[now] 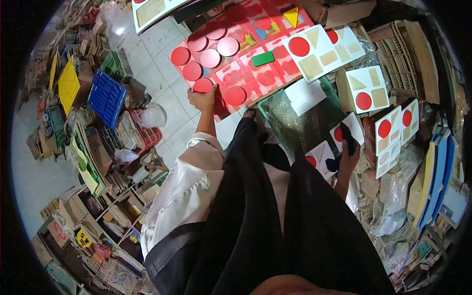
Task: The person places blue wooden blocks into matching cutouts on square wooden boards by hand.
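My left hand (201,100) is closed on the near edge of a red disc (202,85), at the corner of a red-stained board (275,81). Several more red discs (210,58) lie on that board, along with a green rectangular block (262,59) and a yellow triangle (291,17). At the right, my right hand (350,156) is beside a white shape board (355,125) with a red circle in it. Something black (347,133) covers or lies over its fingers, so their grip is hidden. Another white shape board (322,153) is just to the left.
A green crate (282,115) with white pieces (305,96) stands under the board's near edge. More white shape boards (364,91) lean or lie at the right. Stacked cardboard, a blue panel (107,97) and a red crate (142,129) crowd the left, beside the tiled floor (164,78).
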A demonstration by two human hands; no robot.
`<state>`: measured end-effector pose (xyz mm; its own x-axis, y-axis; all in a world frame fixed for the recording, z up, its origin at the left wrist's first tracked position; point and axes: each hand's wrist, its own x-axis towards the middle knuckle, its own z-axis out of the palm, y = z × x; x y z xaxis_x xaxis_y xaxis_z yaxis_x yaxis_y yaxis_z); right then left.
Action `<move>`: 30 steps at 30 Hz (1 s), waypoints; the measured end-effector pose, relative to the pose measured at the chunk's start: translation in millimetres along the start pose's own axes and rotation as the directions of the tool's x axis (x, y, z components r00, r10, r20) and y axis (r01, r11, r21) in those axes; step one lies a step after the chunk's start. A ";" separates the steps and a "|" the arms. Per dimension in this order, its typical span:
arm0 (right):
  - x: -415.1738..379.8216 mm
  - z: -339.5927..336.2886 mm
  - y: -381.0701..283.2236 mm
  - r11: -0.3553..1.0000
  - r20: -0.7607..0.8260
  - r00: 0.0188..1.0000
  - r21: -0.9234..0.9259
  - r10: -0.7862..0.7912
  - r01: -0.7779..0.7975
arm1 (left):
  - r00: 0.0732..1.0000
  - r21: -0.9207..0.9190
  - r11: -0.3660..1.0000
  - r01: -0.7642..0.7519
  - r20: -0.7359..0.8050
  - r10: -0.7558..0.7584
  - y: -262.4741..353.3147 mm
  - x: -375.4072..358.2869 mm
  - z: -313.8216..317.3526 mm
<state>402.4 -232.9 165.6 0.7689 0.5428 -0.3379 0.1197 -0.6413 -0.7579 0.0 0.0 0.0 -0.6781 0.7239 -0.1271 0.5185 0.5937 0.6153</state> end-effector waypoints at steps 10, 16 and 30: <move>-26.3 74.7 -43.1 0.922 0.053 0.923 0.092 -0.382 0.377 | 0.851 -0.658 0.743 0.125 0.456 0.261 10.3 -8.8 -17.4; -58.5 182.7 -124.3 0.683 0.125 0.686 -0.073 -0.717 0.727 | 0.136 -0.316 0.351 0.881 0.881 0.452 112.9 -171.1 -36.2; -27.2 84.1 -73.9 0.657 -0.363 0.826 0.501 -0.431 0.564 | -0.056 -0.220 0.871 0.439 0.961 0.271 179.7 -268.4 -44.0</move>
<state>319.8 -154.7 183.8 0.8115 0.5279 0.2508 0.1974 0.1562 -0.9678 252.3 -103.1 178.9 0.6789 0.4582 -0.5737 0.0396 0.7574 0.6518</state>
